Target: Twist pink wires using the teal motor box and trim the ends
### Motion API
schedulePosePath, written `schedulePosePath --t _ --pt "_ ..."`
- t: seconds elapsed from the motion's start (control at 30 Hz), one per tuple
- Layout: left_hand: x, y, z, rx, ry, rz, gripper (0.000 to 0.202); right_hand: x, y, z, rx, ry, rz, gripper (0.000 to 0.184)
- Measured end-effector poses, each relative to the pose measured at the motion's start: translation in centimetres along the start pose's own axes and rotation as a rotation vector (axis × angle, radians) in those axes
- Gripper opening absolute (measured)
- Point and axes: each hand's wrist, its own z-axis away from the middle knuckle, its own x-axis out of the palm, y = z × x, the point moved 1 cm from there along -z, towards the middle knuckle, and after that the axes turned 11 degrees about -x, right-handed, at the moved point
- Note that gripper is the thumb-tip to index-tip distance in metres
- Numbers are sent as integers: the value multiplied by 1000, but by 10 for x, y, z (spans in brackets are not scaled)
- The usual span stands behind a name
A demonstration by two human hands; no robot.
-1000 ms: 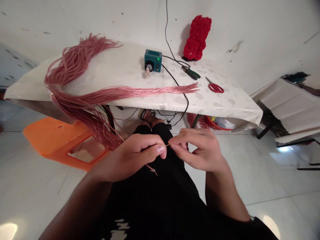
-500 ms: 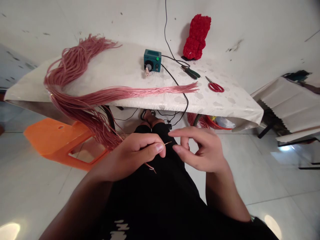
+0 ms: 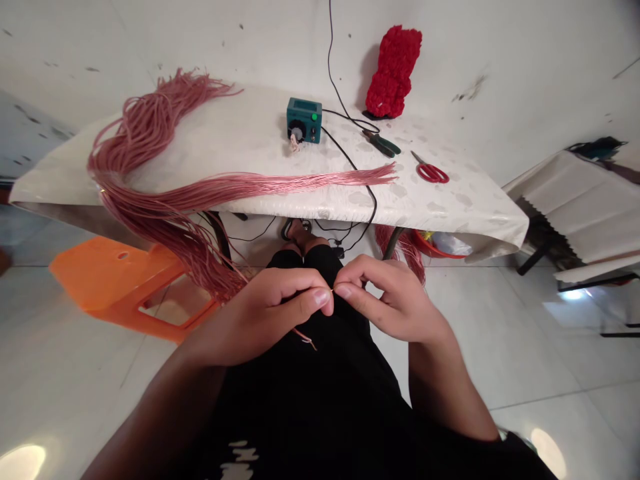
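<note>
Between thumb and forefinger, my left hand (image 3: pixel 287 303) pinches a thin pink wire (image 3: pixel 305 337); one end with split, bare tips hangs out below the palm. My right hand (image 3: pixel 387 297) is closed in a pinch on the short copper-coloured tip that sticks out from the left fingertips. The two hands almost meet above my lap. To the left, a thick bundle of pink wires (image 3: pixel 165 200) drapes over the table's front edge, and part of it stretches across the tabletop.
On the cloth-covered table (image 3: pixel 240 147) stand a teal box with a green light (image 3: pixel 305 121) and a red fluffy object (image 3: pixel 394 72). Pliers (image 3: pixel 383 143) and red-handled scissors (image 3: pixel 431 172) lie at the right. An orange stool (image 3: pixel 110 273) stands at left, and a red basin (image 3: pixel 435 248) sits beneath the table.
My right hand has moved left and closed its thumb and forefinger on the bare wire tip. My left hand stays nearly in place, still pinching the wire.
</note>
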Motion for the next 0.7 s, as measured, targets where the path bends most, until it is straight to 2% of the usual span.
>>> schedulePosePath --t 0.23,0.43,0.5,0.63,0.7 --pt "0 -2 0 3 18 -14 26 -5 4 4 15 43 20 8" --pt "1 -5 1 42 56 -22 25 -4 8 3 33 253 -56 7" --pt "2 -4 1 50 68 -39 24 -2 9 1 53 223 -106 11" --pt "5 -2 0 61 95 -117 24 3 8 -4 78 15 -170 22" --pt "6 -2 0 50 117 -169 26 6 7 -5 70 -42 -183 25"
